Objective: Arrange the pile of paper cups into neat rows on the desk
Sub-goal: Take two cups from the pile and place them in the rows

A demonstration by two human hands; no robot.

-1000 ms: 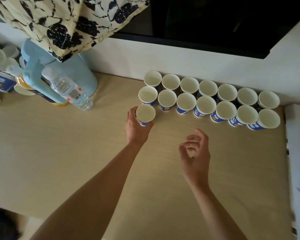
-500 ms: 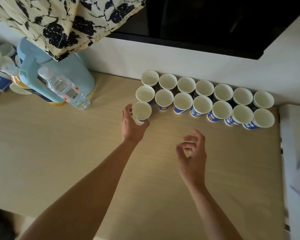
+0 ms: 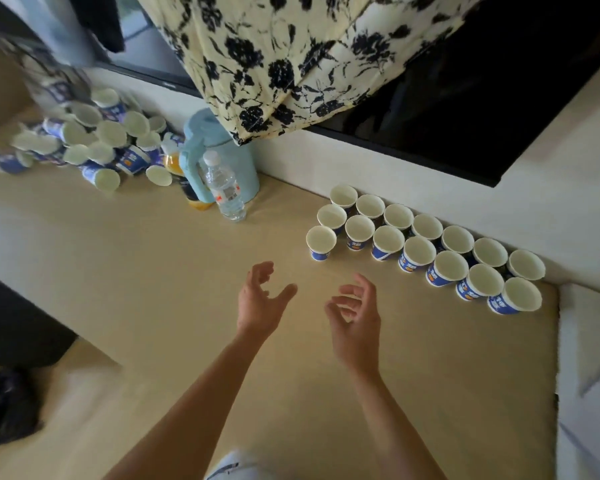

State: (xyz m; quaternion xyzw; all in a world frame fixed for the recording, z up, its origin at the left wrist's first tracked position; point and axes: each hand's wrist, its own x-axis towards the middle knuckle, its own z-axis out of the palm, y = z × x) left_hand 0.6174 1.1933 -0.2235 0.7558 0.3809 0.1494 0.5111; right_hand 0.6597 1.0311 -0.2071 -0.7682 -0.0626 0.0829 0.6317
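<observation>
Blue-and-white paper cups stand upright in two rows (image 3: 426,244) along the back wall at the right of the desk (image 3: 153,271). One more cup (image 3: 320,242) stands alone at the left end, in front of those rows. A loose pile of cups (image 3: 94,143) lies at the far left corner, many on their sides. My left hand (image 3: 258,301) hovers over the desk below the lone cup, fingers spread, holding nothing. My right hand (image 3: 355,315) hangs beside it with loosely curled fingers, also empty.
A light-blue jug (image 3: 219,161), a clear water bottle (image 3: 224,190) and an orange bottle (image 3: 174,164) stand between the pile and the rows. A floral curtain (image 3: 291,60) hangs above. The desk's right edge (image 3: 556,341) meets a white surface.
My left hand has let go of the cup, which now stands at the left end, and has drawn back. The view has swung left, bringing the pile into sight.
</observation>
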